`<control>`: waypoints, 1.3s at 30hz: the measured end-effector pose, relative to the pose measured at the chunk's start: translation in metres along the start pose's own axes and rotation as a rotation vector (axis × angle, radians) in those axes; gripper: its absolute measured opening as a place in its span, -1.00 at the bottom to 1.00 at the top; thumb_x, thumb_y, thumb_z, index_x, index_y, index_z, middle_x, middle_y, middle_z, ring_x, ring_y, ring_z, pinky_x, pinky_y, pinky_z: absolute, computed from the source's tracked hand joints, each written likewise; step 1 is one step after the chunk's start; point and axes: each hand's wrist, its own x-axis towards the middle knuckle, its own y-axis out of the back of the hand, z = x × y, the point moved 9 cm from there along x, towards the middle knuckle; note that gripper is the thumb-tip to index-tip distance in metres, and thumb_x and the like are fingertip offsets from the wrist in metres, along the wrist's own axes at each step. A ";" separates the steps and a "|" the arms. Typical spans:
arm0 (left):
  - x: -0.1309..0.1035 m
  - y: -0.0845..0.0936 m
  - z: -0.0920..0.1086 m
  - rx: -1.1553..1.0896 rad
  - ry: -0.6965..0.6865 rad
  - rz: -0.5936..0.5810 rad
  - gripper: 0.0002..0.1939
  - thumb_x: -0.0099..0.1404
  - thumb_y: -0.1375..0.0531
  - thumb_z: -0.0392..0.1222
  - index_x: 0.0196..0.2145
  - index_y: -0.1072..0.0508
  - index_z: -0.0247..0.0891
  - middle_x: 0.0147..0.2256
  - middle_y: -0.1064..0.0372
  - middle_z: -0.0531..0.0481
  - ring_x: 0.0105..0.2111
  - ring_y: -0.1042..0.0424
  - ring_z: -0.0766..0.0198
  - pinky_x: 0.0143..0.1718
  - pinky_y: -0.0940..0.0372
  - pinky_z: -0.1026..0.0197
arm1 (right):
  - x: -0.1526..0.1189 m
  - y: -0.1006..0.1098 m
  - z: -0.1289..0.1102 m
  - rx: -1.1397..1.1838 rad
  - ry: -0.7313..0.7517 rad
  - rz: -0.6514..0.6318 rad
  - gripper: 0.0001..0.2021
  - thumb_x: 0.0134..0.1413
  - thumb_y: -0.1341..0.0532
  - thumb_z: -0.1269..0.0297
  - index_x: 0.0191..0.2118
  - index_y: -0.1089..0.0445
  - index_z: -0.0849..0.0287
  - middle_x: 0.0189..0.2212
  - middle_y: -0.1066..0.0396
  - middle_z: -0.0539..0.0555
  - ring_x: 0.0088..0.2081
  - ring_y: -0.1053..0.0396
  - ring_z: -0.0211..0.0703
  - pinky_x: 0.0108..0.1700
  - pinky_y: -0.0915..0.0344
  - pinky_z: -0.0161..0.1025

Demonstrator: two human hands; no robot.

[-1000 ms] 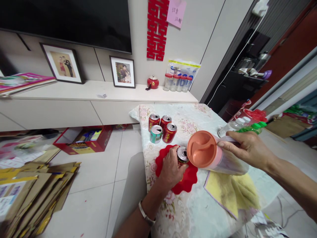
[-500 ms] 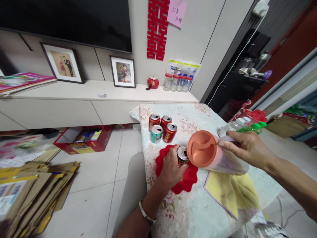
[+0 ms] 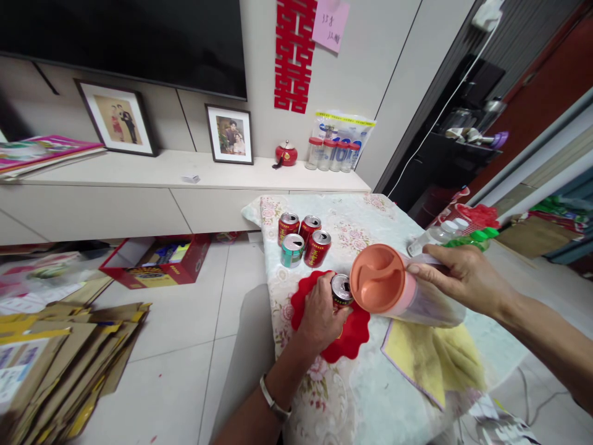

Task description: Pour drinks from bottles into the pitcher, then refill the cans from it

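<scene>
My left hand (image 3: 321,315) is wrapped round a dark can (image 3: 341,289) on a scalloped red mat (image 3: 356,337). My right hand (image 3: 467,278) grips the handle of a clear pitcher (image 3: 430,304), which is tipped on its side with its orange lid (image 3: 377,278) toward the can. The lid's rim is at the can's top; no stream of liquid can be made out. Behind my left hand stand several opened cans: red ones (image 3: 317,248) and a teal one (image 3: 292,250). A yellow cloth (image 3: 433,358) lies below the pitcher.
The flowered tablecloth (image 3: 338,395) covers the table. Bottles with white and green caps (image 3: 447,232) stand at its right edge. Beyond is a white cabinet (image 3: 231,179) with photo frames and jars (image 3: 328,154). Flattened cardboard (image 3: 83,352) lies on the floor at left.
</scene>
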 end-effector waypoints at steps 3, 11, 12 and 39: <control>0.000 0.000 0.000 -0.004 0.000 0.001 -0.30 0.20 -0.26 -0.22 0.26 -0.16 -0.24 0.18 -0.34 -0.33 0.20 -0.37 -0.21 0.18 -0.32 -0.25 | 0.001 0.001 -0.001 0.004 -0.001 0.002 -0.46 0.27 -0.13 -0.27 -0.55 -0.22 0.06 -0.70 -0.13 -0.07 -0.63 -0.09 -0.26 -0.54 -0.02 -0.20; 0.001 -0.001 -0.002 -0.014 -0.014 0.008 -0.30 0.20 -0.29 -0.17 0.26 -0.17 -0.18 0.17 -0.35 -0.28 0.21 -0.37 -0.19 0.19 -0.33 -0.25 | -0.001 -0.001 0.001 -0.002 0.034 0.022 -0.46 0.29 -0.14 -0.24 -0.53 -0.23 0.10 -0.69 -0.11 -0.11 -0.63 -0.07 -0.30 -0.53 0.00 -0.26; 0.001 -0.001 -0.002 -0.013 -0.013 0.008 -0.29 0.19 -0.29 -0.17 0.26 -0.18 -0.19 0.17 -0.36 -0.28 0.20 -0.38 -0.20 0.18 -0.33 -0.25 | -0.001 0.000 0.001 -0.002 0.032 0.027 -0.45 0.28 -0.14 -0.25 -0.53 -0.23 0.10 -0.69 -0.10 -0.11 -0.63 -0.06 -0.30 -0.54 0.01 -0.26; 0.000 0.000 -0.002 -0.007 -0.009 0.017 -0.28 0.17 -0.29 -0.21 0.26 -0.19 -0.20 0.17 -0.36 -0.29 0.19 -0.40 -0.20 0.15 -0.36 -0.21 | 0.002 0.002 -0.004 -0.003 0.014 0.011 -0.41 0.25 -0.11 -0.31 -0.55 -0.26 0.11 -0.70 -0.09 -0.11 -0.64 -0.07 -0.29 -0.54 0.00 -0.26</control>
